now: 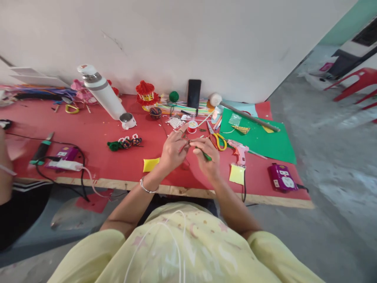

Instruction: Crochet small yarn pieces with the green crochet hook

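My left hand (pixel 173 149) and my right hand (pixel 207 155) meet over the red table (pixel 97 129), fingertips together on a thin green stick (pixel 207 157). The stick juts out from under my right fingers; my left fingers pinch its other end, which is too small to make out. A red thread spool (pixel 192 126) stands just beyond my hands. Scissors with yellow and orange handles (pixel 217 139) lie to the right of them.
A white flask (pixel 101 91) lies tilted at the back left, its cap (pixel 127 120) beside it. A phone (pixel 194 93) leans on the wall. A green sheet (pixel 262 137), pink glue gun (pixel 240 151), yellow pads, purple power strips and cables lie around. Another person's arm (pixel 6 165) is at left.
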The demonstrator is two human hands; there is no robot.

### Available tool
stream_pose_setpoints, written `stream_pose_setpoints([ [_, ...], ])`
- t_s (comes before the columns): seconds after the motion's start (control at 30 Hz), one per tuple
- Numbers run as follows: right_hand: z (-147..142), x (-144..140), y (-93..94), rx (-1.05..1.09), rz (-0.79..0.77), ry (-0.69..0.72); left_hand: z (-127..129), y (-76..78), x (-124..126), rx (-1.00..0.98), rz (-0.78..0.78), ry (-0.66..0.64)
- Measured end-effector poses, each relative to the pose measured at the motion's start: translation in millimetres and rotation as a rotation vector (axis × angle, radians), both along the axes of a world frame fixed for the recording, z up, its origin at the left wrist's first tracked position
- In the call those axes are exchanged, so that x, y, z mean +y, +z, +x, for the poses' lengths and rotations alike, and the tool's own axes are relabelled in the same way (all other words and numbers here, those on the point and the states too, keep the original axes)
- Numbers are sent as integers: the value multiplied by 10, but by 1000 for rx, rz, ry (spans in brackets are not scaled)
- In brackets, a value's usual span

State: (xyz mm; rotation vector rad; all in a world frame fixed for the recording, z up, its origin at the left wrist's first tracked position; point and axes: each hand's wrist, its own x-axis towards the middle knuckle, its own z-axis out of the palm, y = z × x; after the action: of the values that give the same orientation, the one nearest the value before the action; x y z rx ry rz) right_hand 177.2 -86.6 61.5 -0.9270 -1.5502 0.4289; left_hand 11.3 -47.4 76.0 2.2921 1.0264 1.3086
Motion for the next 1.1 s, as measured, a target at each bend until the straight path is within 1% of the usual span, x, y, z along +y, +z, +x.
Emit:
stream_pose_setpoints([
  [0.07, 33, 17, -31, -142, 90, -56, 17, -16, -22, -2, -26, 37],
  [0.13, 37, 32, -73, -207, 163, -102, 33, 6, -53, -84, -134, 21],
  [0.2, 19, 37, -105, -185, 223, -117, 38, 57, -81, -228, -308, -55],
  [0.27, 4, 29, -107, -122, 257, -84, 17, 118, -93, -384, -523, -191],
  [0.3, 4, 23, -94, -85, 251, -52, -6, 147, -90, -447, -633, -267],
  [0.37, 28, 9, -42, -13, 182, 22, -71, 196, -68, -525, -820, -392],
  [0.4, 51, 3, -7, 13, 138, 59, -108, 215, -52, -542, -886, -429],
  [0.47, 119, 0, 69, 26, 66, 142, -184, 243, -17, -542, -969, -464],
  [0.57, 244, 10, 180, -35, 12, 289, -274, 264, 25, -505, -1006, -497],
  [0.63, 319, 20, 250, -80, -12, 358, -313, 265, 45, -484, -1016, -503],
  [0.77, 423, 28, 397, -143, -52, 432, -355, 234, 84, -452, -1021, -513],
  [0.87, 481, 32, 471, -108, -114, 474, -370, 196, 116, -448, -1041, -525],
  [0.93, 498, 44, 459, -14, -187, 519, -365, 186, 121, -450, -1046, -527],
  [1.0, 465, 62, 380, 136, -280, 542, -332, 196, 101, -453, -1024, -539],
  [1.07, 359, 75, 253, 312, -349, 500, -260, 214, 52, -443, -938, -544],
  [1.1, 282, 74, 184, 396, -354, 447, -209, 219, 21, -436, -859, -526],
])
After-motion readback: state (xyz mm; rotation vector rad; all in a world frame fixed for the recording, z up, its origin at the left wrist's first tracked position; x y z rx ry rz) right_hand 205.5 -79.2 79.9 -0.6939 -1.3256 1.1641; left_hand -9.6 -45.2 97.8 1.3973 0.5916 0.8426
